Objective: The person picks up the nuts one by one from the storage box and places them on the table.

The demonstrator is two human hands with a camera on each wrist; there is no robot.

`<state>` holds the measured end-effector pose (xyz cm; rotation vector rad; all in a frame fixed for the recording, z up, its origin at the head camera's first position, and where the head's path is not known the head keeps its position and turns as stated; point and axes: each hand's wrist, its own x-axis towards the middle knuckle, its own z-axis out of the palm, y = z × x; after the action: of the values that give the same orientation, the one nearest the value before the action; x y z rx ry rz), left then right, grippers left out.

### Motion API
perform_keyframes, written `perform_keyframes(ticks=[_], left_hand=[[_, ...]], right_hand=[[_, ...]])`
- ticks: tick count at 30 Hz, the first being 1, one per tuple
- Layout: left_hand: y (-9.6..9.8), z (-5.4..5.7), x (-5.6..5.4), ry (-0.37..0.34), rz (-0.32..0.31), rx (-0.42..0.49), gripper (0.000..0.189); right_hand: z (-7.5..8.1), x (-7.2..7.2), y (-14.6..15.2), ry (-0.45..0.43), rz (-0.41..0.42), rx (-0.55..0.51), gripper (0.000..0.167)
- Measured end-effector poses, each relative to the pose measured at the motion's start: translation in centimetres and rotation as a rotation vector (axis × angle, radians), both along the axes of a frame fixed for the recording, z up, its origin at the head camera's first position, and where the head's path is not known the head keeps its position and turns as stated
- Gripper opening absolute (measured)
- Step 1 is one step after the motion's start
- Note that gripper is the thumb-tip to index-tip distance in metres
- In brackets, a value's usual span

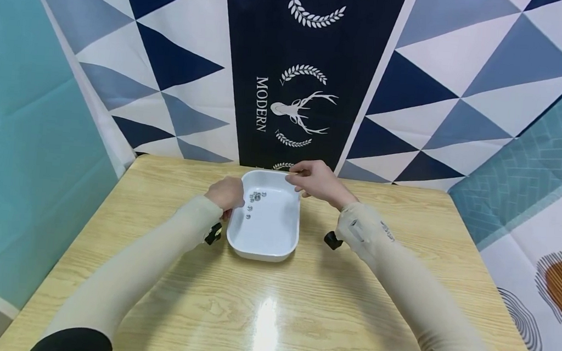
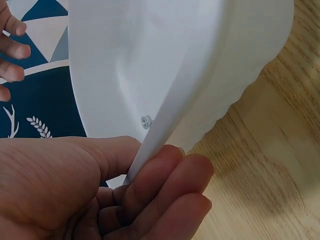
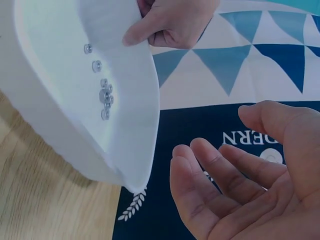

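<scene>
A white rectangular tray (image 1: 271, 235) with rounded corners stands at the back of the table. My left hand (image 1: 227, 193) pinches its left rim, thumb on the inside and fingers on the outside, as the left wrist view shows. Several small metal nuts (image 3: 106, 96) lie inside the tray, mostly bunched along the left side; one nut (image 2: 145, 122) shows past the rim in the left wrist view. By the tray's far right corner is my right hand (image 1: 317, 181). In the right wrist view, its fingers are loosely bent, hold nothing and stand apart from the tray.
The wooden table (image 1: 245, 316) ends just behind the tray, where a patterned cloth (image 1: 310, 117) hangs. Teal cloth (image 1: 41, 140) hangs at the left. A small black device (image 1: 333, 240) sits at the right wrist, and another (image 1: 213, 233) at the left.
</scene>
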<state>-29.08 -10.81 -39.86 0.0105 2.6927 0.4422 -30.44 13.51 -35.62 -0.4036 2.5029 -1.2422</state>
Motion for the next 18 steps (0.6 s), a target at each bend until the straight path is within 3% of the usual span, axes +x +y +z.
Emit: perform_keyframes(ticks=[10, 18], left_hand=[[0.1, 0.1, 0.0, 0.017, -0.011, -0.023, 0.026], [0.3, 0.1, 0.0, 0.023, -0.029, -0.052, 0.024]], right_hand=[[-0.2, -0.9, -1.5, -0.018, -0.016, -0.008, 0.042], [-1.2, -1.6, -2.7, -0.071, -0.043, -0.053, 0.037]])
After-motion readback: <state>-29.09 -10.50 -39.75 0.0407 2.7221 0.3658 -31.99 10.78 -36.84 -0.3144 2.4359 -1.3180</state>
